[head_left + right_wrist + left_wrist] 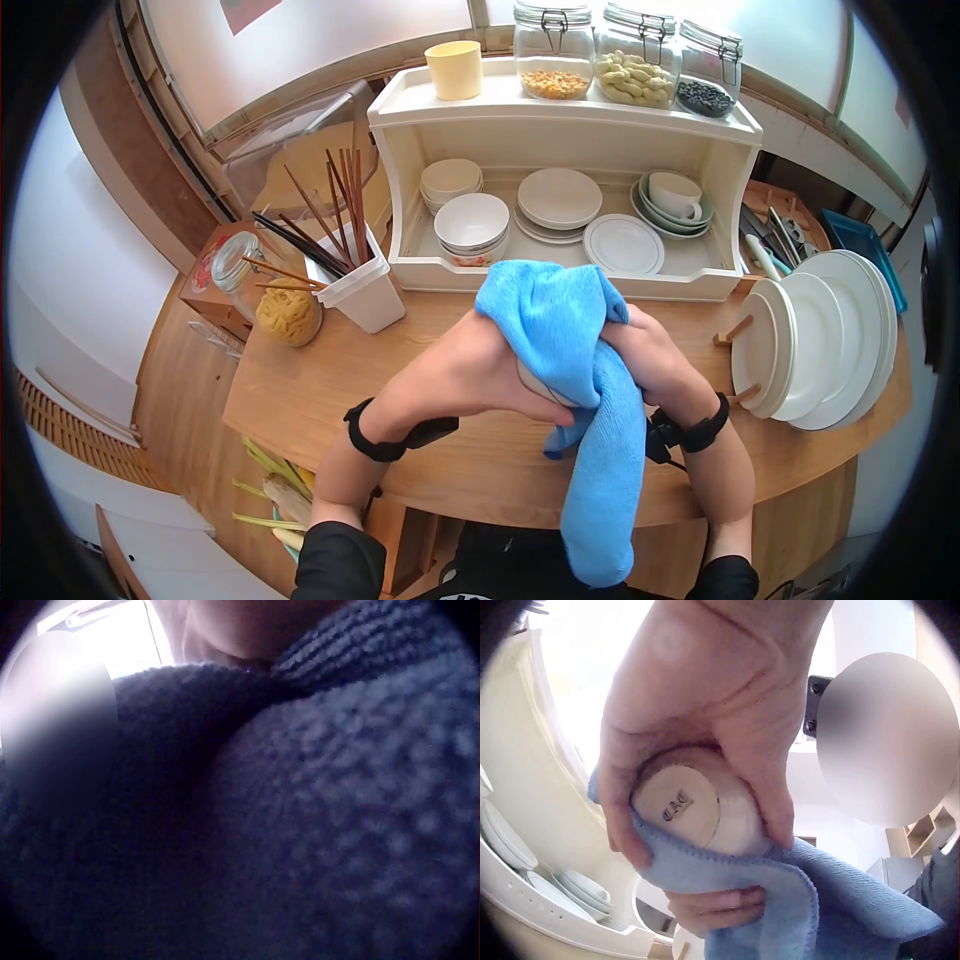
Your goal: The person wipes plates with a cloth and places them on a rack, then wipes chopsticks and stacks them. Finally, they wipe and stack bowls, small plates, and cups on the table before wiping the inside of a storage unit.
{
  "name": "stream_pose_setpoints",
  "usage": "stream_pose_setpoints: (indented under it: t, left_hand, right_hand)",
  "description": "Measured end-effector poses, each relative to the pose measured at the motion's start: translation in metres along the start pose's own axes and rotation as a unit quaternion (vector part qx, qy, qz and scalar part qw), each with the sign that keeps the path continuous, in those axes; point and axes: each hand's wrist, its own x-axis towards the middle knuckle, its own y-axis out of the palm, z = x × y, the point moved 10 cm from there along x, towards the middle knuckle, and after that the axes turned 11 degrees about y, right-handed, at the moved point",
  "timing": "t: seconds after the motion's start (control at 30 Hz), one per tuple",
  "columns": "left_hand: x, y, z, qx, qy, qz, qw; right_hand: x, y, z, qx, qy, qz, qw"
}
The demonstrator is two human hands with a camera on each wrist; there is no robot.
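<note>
My left hand (485,365) grips a white cup (739,817) around its side, thumb and fingers spread about the base. The base faces the left wrist camera and carries dark "CAC" lettering. A blue cloth (555,325) drapes over the cup and hides most of it in the head view; one long end (605,480) hangs toward my lap. From the other side my right hand (650,355) holds the cloth against the cup, its fingers (716,904) curled under the cloth's stitched edge. Dark, blurred cloth (337,802) fills most of the right wrist view.
Behind the hands, a cream shelf (560,130) holds bowls (472,222), plates (560,198) and a mug (675,195), with jars (637,75) on top. A chopstick holder (365,295) and noodle jar (288,315) stand left; racked plates (815,345) stand right on the wooden table (300,385).
</note>
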Motion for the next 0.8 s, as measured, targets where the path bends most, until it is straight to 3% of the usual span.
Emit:
stream_pose_setpoints:
  t: [0.07, 0.17, 0.2, 0.33, 0.47, 0.5, 0.57, 0.6, 0.7, 0.8]
  left_hand:
    - [0.003, -0.004, 0.011, 0.014, -0.02, 0.001, 1.0]
    - [0.005, -0.009, 0.021, -0.021, -0.068, -0.029, 0.997]
    - [0.005, -0.013, 0.019, 0.014, -0.034, -0.06, 0.998]
    - [0.006, -0.021, 0.023, -0.006, -0.04, -0.123, 0.992]
    - [-0.001, -0.021, 0.029, 0.039, -0.058, -0.172, 0.983]
    - [0.0, -0.015, 0.03, 0.06, -0.043, -0.149, 0.986]
    - [0.003, -0.002, 0.027, 0.102, -0.014, -0.101, 0.99]
    - [0.003, 0.0, 0.021, 0.111, -0.012, -0.116, 0.987]
    - [0.002, 0.008, -0.002, 0.29, 0.111, -0.112, 0.944]
    - [0.0, 0.015, 0.002, 0.327, 0.098, -0.094, 0.935]
  right_hand:
    - [0.001, -0.011, -0.005, 0.053, 0.031, -0.053, 0.997]
    - [-0.001, -0.025, 0.0, 0.177, 0.01, -0.073, 0.981]
    - [-0.001, -0.029, 0.003, 0.193, -0.012, -0.072, 0.978]
    - [-0.006, -0.036, 0.013, 0.201, -0.067, -0.089, 0.973]
    - [-0.012, -0.007, 0.02, 0.058, -0.06, -0.006, 0.997]
    - [-0.011, 0.003, 0.024, -0.006, -0.09, 0.014, 0.996]
    - [-0.004, 0.003, 0.018, -0.008, -0.117, 0.021, 0.993]
    - [-0.004, 0.003, 0.02, -0.028, -0.126, 0.015, 0.991]
    - [-0.005, -0.004, 0.029, -0.126, -0.172, -0.03, 0.977]
    - [-0.01, -0.016, 0.037, -0.253, -0.223, -0.126, 0.933]
